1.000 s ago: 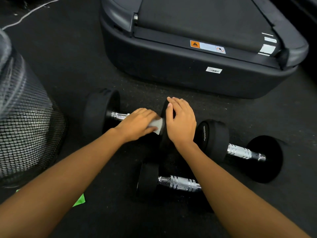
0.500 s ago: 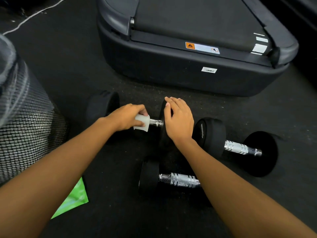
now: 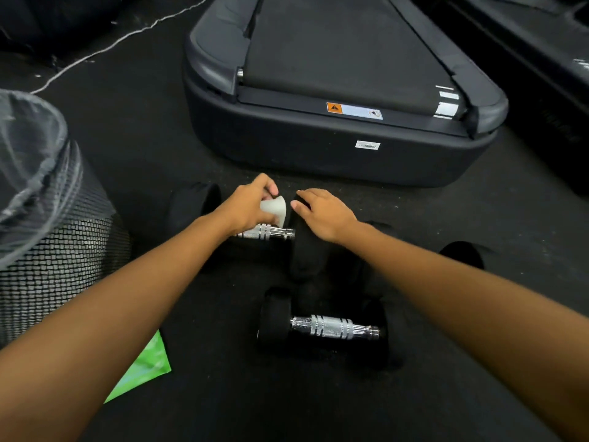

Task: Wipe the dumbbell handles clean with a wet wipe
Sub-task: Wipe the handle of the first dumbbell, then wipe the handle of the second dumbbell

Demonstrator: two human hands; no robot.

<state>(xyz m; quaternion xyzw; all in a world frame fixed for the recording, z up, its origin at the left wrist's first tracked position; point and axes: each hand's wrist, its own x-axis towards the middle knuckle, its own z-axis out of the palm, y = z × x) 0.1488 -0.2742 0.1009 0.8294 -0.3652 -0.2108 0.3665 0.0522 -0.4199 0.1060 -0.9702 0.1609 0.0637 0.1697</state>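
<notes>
Head view looks down on a dark gym floor where three dumbbells lie in front of a treadmill (image 3: 318,154). On the far dumbbell (image 3: 302,256), the right hand (image 3: 325,215) lies flat and relaxed over its right-hand weight, fingers curled round nothing. I'd say that is to stop it rolling while the bar gets rubbed.

The left hand (image 3: 247,207) pinches a folded white wet wipe (image 3: 274,210) between thumb and fingertips, just above the right end of the chrome handle (image 3: 271,232). The wipe's lower edge is at or very close to the metal; whether it touches I can't tell.

The near dumbbell (image 3: 331,327) lies with its bar fully exposed and nobody on it. A third dumbbell (image 3: 462,253) to the right is mostly hidden behind the right forearm. All three sit close together, presumably so one wipe can go from bar to bar.

A mesh bin (image 3: 57,244) with a clear liner stands at the left, handy for the spent wipe. A green packet (image 3: 143,368) lies on the floor near it, likely the wipes' pack, though no print on it can be read.

On the treadmill's end, a sticker (image 3: 353,110) shows an orange warning triangle beside pale text too small to read. A small white label (image 3: 367,145) below it looks like a barcode, also unreadable.
</notes>
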